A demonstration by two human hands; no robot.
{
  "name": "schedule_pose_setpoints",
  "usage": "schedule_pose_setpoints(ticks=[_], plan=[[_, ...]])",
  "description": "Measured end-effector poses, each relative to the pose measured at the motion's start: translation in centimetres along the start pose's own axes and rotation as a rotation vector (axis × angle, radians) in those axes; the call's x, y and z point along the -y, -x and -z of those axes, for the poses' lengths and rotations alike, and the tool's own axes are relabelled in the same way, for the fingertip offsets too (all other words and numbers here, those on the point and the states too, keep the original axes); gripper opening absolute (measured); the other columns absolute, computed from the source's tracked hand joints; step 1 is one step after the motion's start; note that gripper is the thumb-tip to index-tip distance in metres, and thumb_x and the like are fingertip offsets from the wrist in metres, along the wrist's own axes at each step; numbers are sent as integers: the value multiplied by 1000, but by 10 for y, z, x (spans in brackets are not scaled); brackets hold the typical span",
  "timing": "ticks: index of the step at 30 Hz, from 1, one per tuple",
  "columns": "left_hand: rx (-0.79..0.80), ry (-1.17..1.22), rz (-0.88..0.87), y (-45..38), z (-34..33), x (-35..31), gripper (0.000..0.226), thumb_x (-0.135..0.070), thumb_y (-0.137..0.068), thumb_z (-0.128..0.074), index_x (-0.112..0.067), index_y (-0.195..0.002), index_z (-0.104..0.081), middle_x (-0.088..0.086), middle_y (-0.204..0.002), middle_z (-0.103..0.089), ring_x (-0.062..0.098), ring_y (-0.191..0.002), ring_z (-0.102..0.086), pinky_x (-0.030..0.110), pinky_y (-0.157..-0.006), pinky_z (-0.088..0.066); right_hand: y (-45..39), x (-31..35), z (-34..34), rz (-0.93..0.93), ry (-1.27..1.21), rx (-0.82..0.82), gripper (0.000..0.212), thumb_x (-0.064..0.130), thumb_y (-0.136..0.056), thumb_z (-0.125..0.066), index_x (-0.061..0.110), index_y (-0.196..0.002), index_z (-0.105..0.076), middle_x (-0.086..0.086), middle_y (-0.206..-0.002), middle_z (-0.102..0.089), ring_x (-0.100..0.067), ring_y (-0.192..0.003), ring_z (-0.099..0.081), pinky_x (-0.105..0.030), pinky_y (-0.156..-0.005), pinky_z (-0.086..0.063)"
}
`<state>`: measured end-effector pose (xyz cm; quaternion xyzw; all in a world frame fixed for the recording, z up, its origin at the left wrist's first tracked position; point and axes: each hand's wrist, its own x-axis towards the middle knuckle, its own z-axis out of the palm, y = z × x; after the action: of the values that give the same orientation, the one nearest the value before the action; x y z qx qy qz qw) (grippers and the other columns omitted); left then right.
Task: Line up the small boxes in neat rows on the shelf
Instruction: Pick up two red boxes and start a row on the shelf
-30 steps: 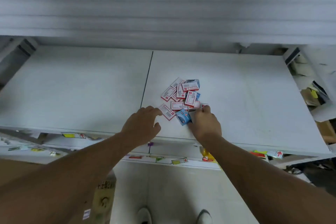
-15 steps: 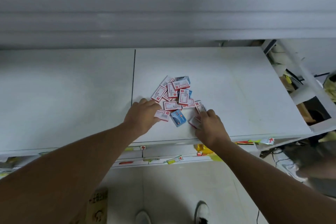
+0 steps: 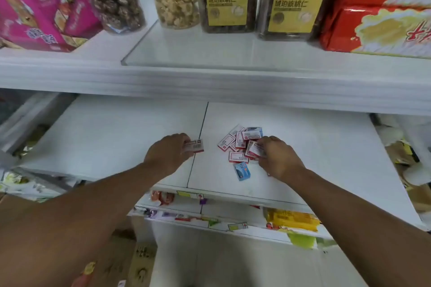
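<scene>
Left hand (image 3: 169, 154) pinches one red-and-white box (image 3: 194, 145), long axis 3-to-9 o'clock, over the shelf (image 3: 116, 137) seam. The loose box pile (image 3: 240, 142) lies at 3 o'clock, nearer the right hand (image 3: 277, 158), whose curled fingers grip another box (image 3: 255, 149) there.

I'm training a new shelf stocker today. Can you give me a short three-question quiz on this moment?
1. True or false: the left hand holds a small box away from the pile of boxes.
2. Which box lies alone at the near edge of the pile? A) the blue box B) a green box C) a black box
3. Fill in: the right hand grips a box at the pile's ____ side.

Key: 1 true; 2 A; 3 right.
</scene>
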<state>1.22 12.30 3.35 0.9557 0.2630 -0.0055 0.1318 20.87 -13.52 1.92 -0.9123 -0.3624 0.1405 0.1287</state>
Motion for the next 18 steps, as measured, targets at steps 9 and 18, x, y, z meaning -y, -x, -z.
schedule_pose_setpoints(ticks=[9,18], plan=[[-68,-51,275,96,48,10,33,-47,-99,-67,-33,-128,-60,-9,-118,-68,16,-98,-61,33,-79,-53,-10,60,17,310,-81,24,37,16,-84,-73,16,-119,-61,-7,-111,-62,-27,-98,-64,-40,-84,-54],[-92,-58,331,141,55,56,32,-49,-98,-67,-35,-126,-61,-10,-118,-69,15,-100,-62,34,-78,-56,6,117,-1,410,-73,39,41,21,-82,-69,23,-122,-60,-1,-110,-60,-23,-98,-62,-38,-83,-53]])
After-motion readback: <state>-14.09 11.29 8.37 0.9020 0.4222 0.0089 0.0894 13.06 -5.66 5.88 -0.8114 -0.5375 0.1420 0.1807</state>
